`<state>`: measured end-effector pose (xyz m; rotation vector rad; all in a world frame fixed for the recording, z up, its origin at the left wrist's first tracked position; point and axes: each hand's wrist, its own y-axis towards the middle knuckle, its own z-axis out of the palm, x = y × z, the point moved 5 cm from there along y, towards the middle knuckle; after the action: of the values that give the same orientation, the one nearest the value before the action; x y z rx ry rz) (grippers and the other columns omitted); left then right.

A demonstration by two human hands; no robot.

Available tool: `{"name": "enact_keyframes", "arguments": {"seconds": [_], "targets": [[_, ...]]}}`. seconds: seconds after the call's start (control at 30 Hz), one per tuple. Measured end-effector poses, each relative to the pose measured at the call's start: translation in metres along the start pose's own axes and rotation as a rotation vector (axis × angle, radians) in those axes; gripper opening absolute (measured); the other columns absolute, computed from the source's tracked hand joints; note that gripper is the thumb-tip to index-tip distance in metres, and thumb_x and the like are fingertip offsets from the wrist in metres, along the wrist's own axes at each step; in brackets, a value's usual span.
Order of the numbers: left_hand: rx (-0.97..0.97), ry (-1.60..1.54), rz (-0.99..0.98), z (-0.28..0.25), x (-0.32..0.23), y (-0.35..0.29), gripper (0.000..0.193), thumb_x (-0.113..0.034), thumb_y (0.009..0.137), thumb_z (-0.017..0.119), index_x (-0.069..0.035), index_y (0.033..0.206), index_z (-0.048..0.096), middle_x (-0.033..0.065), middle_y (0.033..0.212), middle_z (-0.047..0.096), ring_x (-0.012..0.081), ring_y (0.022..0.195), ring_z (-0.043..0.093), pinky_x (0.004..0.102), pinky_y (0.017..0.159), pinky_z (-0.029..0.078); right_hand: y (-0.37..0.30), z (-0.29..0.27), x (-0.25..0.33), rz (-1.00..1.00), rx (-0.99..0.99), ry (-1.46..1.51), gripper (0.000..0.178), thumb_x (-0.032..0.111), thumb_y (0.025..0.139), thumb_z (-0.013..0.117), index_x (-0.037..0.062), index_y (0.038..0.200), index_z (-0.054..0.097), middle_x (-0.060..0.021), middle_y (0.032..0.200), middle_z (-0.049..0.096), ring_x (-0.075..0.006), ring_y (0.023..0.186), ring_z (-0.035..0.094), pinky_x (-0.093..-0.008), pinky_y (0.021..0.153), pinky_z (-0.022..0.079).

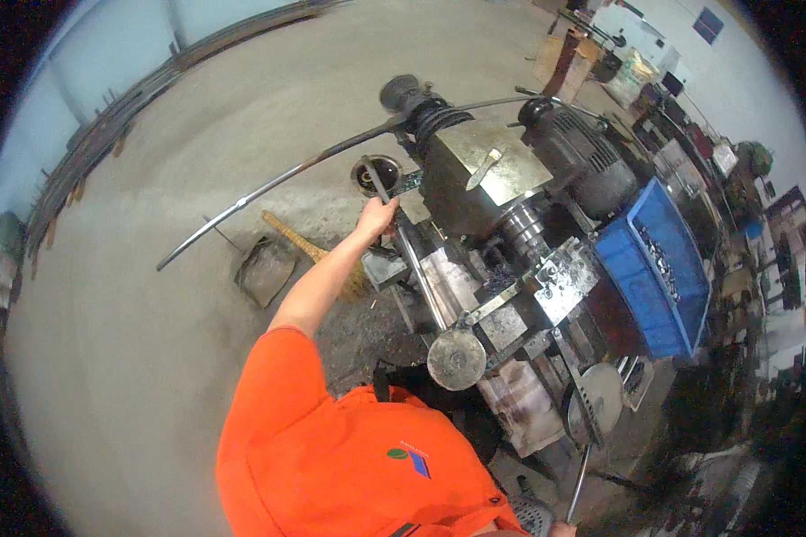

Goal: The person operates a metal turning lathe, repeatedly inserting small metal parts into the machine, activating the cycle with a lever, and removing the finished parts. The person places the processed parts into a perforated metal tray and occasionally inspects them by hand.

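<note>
My left hand (pixel 378 217) is wrapped around a long metal lever (pixel 414 255) on the near left side of a lathe-like machine. The lever's lower end lies beside a round metal disc (pixel 457 360). At the bottom edge, only a small part of my right hand (pixel 563 530) shows, closed at the end of a thin metal rod (pixel 579 481). That rod runs up toward a round plate (pixel 595 401) on the machine. Between the two hands are the cylindrical chuck (pixel 521 224) and a shiny metal block (pixel 564 281) with scattered metal bits.
A blue plastic bin (pixel 620 277) with small metal pieces stands right of the chuck. A long bar (pixel 242 204) juts far left from the machine at the height of its box-shaped head (pixel 493 161). A broom (pixel 294 234) and a dustpan (pixel 265 270) lie on the floor.
</note>
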<state>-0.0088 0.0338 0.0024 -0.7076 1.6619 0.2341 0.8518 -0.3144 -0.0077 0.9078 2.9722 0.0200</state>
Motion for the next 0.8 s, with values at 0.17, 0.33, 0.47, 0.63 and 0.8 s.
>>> {"name": "enact_keyframes", "arguments": {"seconds": [0.17, 0.33, 0.47, 0.63, 0.8], "targets": [[-0.044, -0.115, -0.016, -0.019, -0.007, -0.02, 0.029, -0.023, 0.077, 0.058, 0.005, 0.075, 0.054, 0.0102, 0.062, 0.056, 0.0197, 0.049, 0.054, 0.0313, 0.041, 0.041, -0.066, 0.018, 0.005, 0.011, 0.271, 0.085, 0.025, 0.021, 0.063, 0.059, 0.0016, 0.078, 0.063, -0.0198, 0.076, 0.06, -0.0368, 0.072, 0.058, -0.046, 0.068, 0.045], [-0.384, -0.183, 0.322, -0.004, -0.055, -0.059, 0.012, -0.006, 0.072, 0.056, 0.004, 0.078, 0.051, 0.0101, 0.064, 0.055, 0.0195, 0.048, 0.053, 0.0329, 0.042, 0.041, -0.156, 0.017, 0.103, 0.392, 0.53, 0.9, 0.013, 0.015, 0.068, 0.057, 0.0034, 0.065, 0.061, -0.0052, 0.06, 0.053, -0.0151, 0.056, 0.051, -0.031, 0.051, 0.04], [-0.243, -0.21, 0.298, 0.01, -0.039, -0.036, 0.008, -0.003, 0.071, 0.052, 0.002, 0.076, 0.049, 0.0105, 0.06, 0.055, 0.0198, 0.043, 0.053, 0.0306, 0.04, 0.042, -0.177, 0.003, 0.144, 0.604, 0.647, 1.167, 0.007, 0.012, 0.064, 0.058, 0.0047, 0.064, 0.06, 0.0001, 0.051, 0.046, -0.0099, 0.042, 0.042, -0.0282, 0.039, 0.032], [-0.186, -0.205, 0.224, 0.018, -0.032, -0.04, 0.007, -0.002, 0.073, 0.052, 0.003, 0.077, 0.051, 0.0109, 0.063, 0.056, 0.0199, 0.046, 0.054, 0.0312, 0.04, 0.043, -0.18, -0.001, 0.148, 0.571, 0.522, 1.077, 0.015, 0.01, 0.066, 0.05, 0.0056, 0.079, 0.057, 0.0001, 0.051, 0.042, -0.0108, 0.039, 0.038, -0.0265, 0.034, 0.027], [-0.149, -0.107, 0.139, 0.011, -0.018, -0.034, 0.012, -0.009, 0.075, 0.056, 0.003, 0.073, 0.055, 0.0092, 0.059, 0.056, 0.0196, 0.046, 0.056, 0.0306, 0.04, 0.044, -0.18, 0.001, 0.149, 0.547, 0.524, 1.158, 0.023, 0.008, 0.066, 0.047, 0.0057, 0.085, 0.058, -0.0015, 0.051, 0.043, -0.0125, 0.037, 0.038, -0.0275, 0.034, 0.027]]}}
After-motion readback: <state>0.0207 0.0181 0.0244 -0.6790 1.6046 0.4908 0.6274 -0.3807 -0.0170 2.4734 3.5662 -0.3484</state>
